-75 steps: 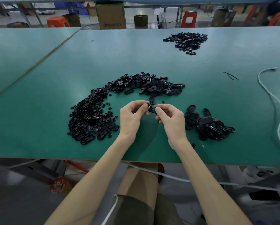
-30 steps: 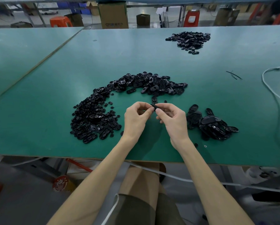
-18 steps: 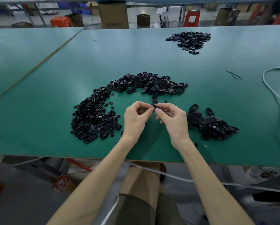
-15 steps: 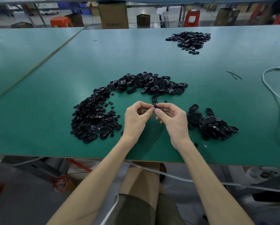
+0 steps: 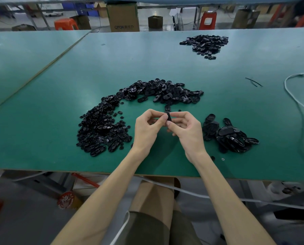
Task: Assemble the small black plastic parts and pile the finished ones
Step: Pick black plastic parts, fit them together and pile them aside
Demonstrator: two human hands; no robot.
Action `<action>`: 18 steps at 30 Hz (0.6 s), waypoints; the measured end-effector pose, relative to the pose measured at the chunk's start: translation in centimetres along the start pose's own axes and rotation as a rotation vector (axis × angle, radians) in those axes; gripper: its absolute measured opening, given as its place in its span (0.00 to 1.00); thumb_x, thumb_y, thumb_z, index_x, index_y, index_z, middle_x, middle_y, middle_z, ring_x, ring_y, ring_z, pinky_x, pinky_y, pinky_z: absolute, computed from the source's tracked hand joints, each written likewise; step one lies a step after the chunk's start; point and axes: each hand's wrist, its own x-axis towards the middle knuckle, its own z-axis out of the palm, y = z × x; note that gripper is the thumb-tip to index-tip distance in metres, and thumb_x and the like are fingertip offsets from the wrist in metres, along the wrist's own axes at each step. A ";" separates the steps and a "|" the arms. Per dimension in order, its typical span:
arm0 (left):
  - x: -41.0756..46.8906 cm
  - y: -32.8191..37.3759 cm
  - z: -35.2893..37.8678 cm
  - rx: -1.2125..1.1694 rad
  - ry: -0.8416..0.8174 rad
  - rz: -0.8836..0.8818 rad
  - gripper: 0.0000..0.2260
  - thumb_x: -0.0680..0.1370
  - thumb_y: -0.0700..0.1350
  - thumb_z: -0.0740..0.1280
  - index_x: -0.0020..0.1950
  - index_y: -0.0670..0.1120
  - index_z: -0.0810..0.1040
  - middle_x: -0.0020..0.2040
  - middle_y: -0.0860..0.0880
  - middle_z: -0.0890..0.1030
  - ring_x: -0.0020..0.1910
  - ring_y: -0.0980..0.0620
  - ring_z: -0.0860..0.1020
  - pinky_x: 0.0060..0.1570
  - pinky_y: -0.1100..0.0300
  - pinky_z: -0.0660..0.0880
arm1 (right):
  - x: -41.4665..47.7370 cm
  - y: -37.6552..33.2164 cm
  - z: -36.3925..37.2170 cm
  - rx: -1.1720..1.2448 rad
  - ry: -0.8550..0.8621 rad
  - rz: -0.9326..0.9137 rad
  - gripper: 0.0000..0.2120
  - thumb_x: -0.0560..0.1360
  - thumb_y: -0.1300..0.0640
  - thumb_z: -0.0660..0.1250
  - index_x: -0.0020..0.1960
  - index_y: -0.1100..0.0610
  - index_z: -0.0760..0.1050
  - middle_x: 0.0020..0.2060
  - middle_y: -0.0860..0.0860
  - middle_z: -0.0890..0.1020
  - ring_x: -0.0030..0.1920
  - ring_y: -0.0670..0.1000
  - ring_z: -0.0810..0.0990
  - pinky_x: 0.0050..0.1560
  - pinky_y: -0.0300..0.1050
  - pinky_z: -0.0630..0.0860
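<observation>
Head view: left hand (image 5: 146, 129) and right hand (image 5: 186, 129) both pinch 1 small black oval plastic part (image 5: 168, 116), mid-assembly. Next, likely press it closed, then drop it on the right-side pile of finished black pieces (image 5: 228, 137).

Single wide-angle view from head height, facing forward and down, close above the left hand (image 5: 146, 131) and right hand (image 5: 188, 133) at the near edge of the green table (image 5: 50, 138), reaching past its far edge to a cardboard box (image 5: 123, 16).
</observation>
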 end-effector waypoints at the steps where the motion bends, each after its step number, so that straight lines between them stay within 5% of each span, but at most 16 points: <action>1: 0.0 0.0 0.0 -0.010 0.001 -0.001 0.02 0.78 0.42 0.75 0.47 0.44 0.83 0.41 0.49 0.86 0.41 0.56 0.84 0.42 0.66 0.76 | 0.0 0.0 0.0 -0.002 -0.002 0.003 0.11 0.75 0.65 0.76 0.55 0.56 0.80 0.43 0.53 0.87 0.39 0.49 0.85 0.38 0.39 0.78; 11: 0.1 0.0 -0.2 -0.123 0.057 -0.061 0.07 0.76 0.41 0.77 0.52 0.45 0.82 0.48 0.51 0.85 0.46 0.57 0.82 0.45 0.66 0.76 | -0.2 -0.4 0.0 0.018 -0.031 -0.007 0.13 0.73 0.63 0.79 0.56 0.57 0.82 0.47 0.52 0.88 0.41 0.49 0.86 0.39 0.36 0.77; 18: 0.0 0.2 -0.4 -0.099 -0.016 -0.006 0.08 0.76 0.40 0.76 0.54 0.47 0.84 0.51 0.52 0.86 0.49 0.55 0.81 0.52 0.65 0.77 | 0.0 -0.1 0.1 0.031 0.011 -0.017 0.03 0.80 0.60 0.72 0.52 0.59 0.79 0.41 0.53 0.87 0.38 0.50 0.84 0.37 0.40 0.77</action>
